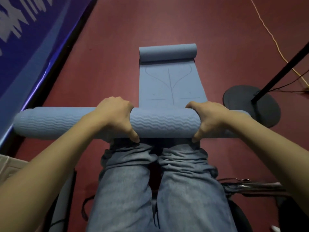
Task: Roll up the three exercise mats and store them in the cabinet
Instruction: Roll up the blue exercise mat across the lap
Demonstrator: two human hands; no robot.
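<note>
Left hand (115, 114), right hand (209, 116) grip rolled mat (163, 123); floor (167, 22) ahead.

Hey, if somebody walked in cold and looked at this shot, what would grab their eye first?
Most likely the thick blue mat roll lying crosswise in the middle, gripped by the left hand and the right hand. Beyond it, the flat stretch of mat with drawn guide lines runs away over the dark red floor, its far end curled up. A round black stand base sits at the right.
</note>
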